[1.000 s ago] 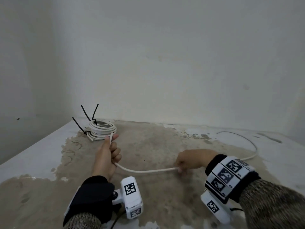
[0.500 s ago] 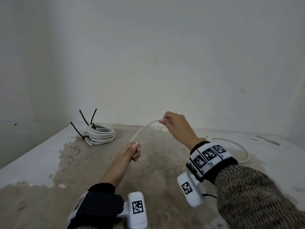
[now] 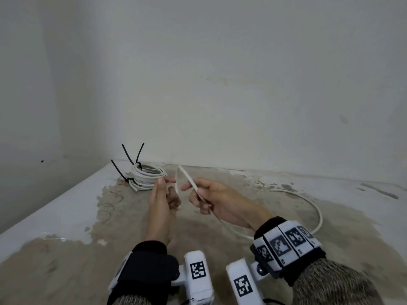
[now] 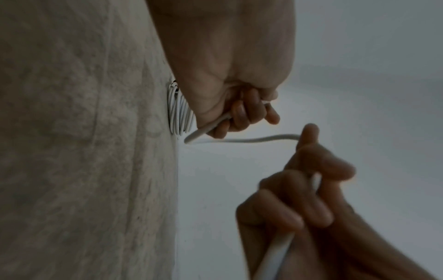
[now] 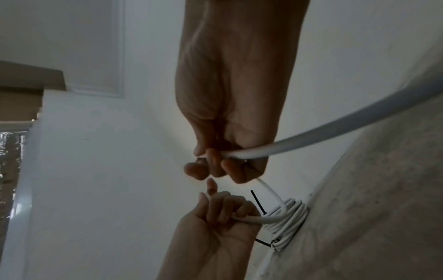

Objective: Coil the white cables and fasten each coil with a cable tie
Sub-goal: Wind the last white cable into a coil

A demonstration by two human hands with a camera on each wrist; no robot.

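Above, from the head camera, we hold the loose white cable (image 3: 317, 213) lifted off the stained table (image 3: 55, 219). Our left hand (image 3: 164, 200) grips the cable's free end in curled fingers, the forefinger pointing out; our right hand (image 3: 214, 200) pinches the cable a little further along, so a short narrow loop stands up between the two hands. The rest of the cable trails in a wide arc over the table to the right. A finished coil (image 3: 146, 177), bound with black cable ties (image 3: 130, 156), lies near the far left corner.

At the left wrist, the fingers fold around the cable, its cut end (image 4: 189, 140) sticking out below the fist.

At the right wrist, thumb and curled fingers clamp the cable, which runs away thick and blurred to the right.

We judge the step to be the first turn of the second coil. The next move calls for the right hand to bring its pinch to the left, hand the loop over, then slide back for more slack; no spare tie is visible.
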